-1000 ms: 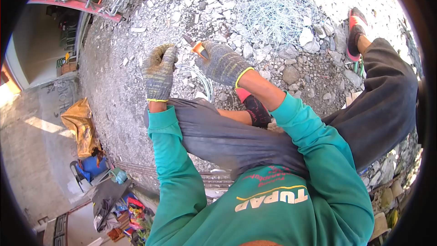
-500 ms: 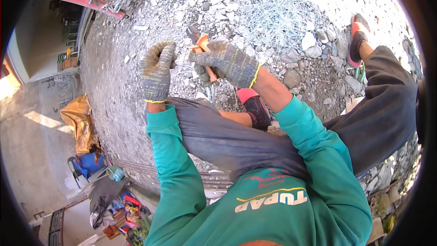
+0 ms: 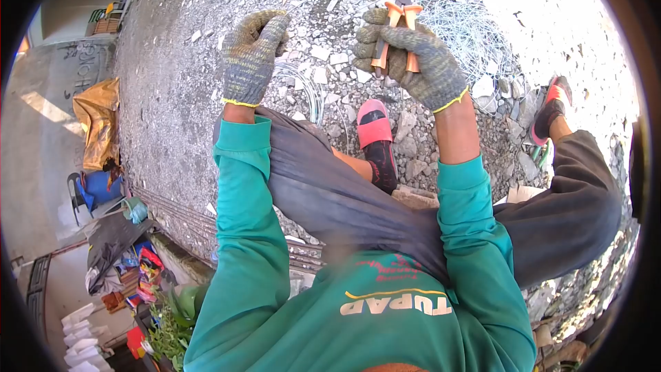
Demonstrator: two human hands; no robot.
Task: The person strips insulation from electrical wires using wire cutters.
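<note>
Knit-gloved right hand clenching orange-handled pliers, left hand fisted on thin wire

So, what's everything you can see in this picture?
gravel: grey, covering the ground
pliers: one, orange handles, gripped in the right hand
wire coil: one, silvery, on the gravel under the left hand
wire tangle: one, pale, on gravel right of the pliers
tarp: one, yellow-brown, crumpled at far left
sandals: two, red and black, on the feet
left hand: one, grey knit glove, fisted above the coil
right hand: one, grey knit glove, shut on the pliers
</note>
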